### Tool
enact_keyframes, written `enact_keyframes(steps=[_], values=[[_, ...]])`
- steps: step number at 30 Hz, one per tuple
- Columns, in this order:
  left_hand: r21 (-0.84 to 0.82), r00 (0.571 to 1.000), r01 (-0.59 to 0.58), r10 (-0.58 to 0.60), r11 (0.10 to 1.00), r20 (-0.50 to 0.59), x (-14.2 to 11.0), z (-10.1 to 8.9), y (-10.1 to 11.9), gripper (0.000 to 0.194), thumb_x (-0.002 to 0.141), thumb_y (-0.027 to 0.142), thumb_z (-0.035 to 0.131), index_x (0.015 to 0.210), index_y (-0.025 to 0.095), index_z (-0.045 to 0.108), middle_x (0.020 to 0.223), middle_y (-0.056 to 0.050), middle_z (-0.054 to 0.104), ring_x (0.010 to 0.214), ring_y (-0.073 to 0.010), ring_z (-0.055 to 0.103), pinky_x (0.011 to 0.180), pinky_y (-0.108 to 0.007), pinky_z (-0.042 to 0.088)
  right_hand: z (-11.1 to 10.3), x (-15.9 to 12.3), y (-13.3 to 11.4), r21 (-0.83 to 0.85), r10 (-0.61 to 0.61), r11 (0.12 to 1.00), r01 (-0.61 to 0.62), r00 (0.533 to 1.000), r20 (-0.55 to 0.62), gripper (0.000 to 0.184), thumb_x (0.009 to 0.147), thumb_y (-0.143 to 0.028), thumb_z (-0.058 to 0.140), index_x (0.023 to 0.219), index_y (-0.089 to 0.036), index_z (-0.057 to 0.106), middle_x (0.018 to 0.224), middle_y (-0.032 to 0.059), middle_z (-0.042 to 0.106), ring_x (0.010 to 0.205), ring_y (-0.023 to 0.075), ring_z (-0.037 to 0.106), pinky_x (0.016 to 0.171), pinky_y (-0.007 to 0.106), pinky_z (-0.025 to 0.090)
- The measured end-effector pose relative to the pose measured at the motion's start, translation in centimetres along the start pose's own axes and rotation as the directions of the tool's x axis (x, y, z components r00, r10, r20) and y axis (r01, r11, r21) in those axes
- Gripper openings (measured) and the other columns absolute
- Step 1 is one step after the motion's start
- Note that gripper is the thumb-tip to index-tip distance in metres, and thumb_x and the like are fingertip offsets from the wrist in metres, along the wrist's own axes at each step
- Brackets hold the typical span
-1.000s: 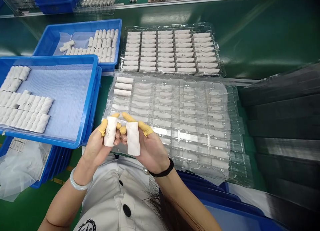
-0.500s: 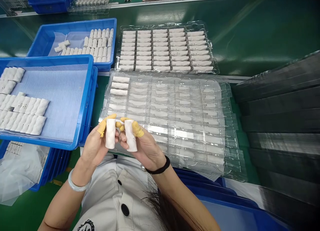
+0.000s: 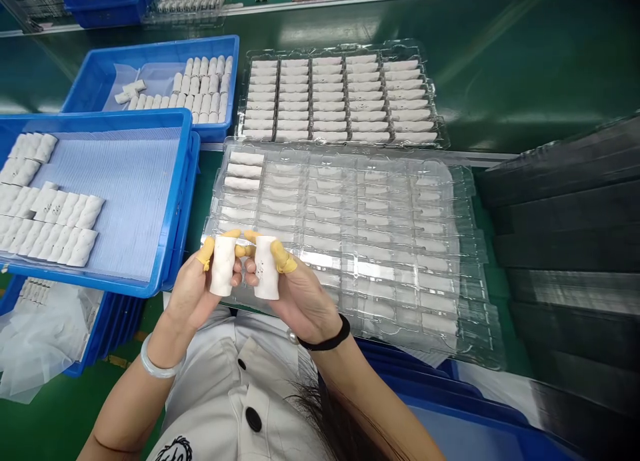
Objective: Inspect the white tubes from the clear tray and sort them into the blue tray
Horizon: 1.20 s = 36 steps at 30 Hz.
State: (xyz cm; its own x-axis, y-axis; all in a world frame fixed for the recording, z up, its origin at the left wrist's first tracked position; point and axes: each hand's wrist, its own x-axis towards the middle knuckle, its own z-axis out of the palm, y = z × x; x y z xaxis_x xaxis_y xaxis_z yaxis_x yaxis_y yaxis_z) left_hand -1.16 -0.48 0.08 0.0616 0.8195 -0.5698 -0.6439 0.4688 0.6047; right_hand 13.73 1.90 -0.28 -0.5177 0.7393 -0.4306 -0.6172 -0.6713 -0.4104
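Left white piece and right white piece, held up side by side

The left white piece stands up in the left hand, at the tips of the fingers. The right white piece stands in the right hand, leaning a little, just beside the other one but not touching it. Both are short, thick bars, white like chalk, with soft, bumpy sides. The left one may have tiny dark spots on it, but they are too small to see well.
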Motion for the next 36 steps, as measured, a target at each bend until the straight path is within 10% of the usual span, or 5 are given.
enact_keyframes(steps=[7, 22, 36], values=[[-0.036, 1.000, -0.014, 0.014, 0.999, -0.001, 0.0, 0.0, 0.2, 0.044, 0.098, 0.046, 0.044, 0.106, 0.010, 0.068, 0.065, -0.005, 0.063, 0.055, -0.0122, 0.056, 0.066, -0.028, 0.053, 0.1, 0.2, -0.1, 0.077, 0.108, 0.992, -0.103, 0.992, -0.058, 0.048, 0.095, -0.055, 0.045, 0.113, -0.015, 0.065, 0.081, 0.0072, 0.069, 0.074, 0.0196, 0.064, 0.071, 0.037, 0.054], [0.004, 1.000, -0.009, 0.009, 1.000, 0.028, 0.0, 0.3, 0.0, 0.040, 0.093, 0.045, 0.055, 0.110, 0.011, 0.067, 0.066, -0.003, 0.059, 0.053, -0.0089, 0.052, 0.053, -0.021, 0.047, 0.0, 0.0, 0.2, -0.060, -0.027, 0.998, 0.028, 1.000, 0.007, 0.030, 0.078, -0.042, 0.076, 0.089, -0.017, 0.063, 0.062, 0.0000, 0.065, 0.050, 0.0100, 0.055, 0.053, 0.024, 0.045], [-0.096, 0.996, -0.003, -0.006, 0.995, -0.087, 0.4, 0.5, 0.7, 0.043, 0.102, 0.031, 0.032, 0.109, 0.005, 0.066, 0.068, -0.009, 0.064, 0.055, -0.0123, 0.057, 0.048, -0.021, 0.048, 0.4, -0.2, -0.9, 0.096, 0.092, 0.991, -0.092, 0.996, 0.007, 0.043, 0.099, -0.043, 0.035, 0.114, -0.015, 0.064, 0.095, 0.0108, 0.070, 0.091, 0.0223, 0.065, 0.082, 0.042, 0.055]])
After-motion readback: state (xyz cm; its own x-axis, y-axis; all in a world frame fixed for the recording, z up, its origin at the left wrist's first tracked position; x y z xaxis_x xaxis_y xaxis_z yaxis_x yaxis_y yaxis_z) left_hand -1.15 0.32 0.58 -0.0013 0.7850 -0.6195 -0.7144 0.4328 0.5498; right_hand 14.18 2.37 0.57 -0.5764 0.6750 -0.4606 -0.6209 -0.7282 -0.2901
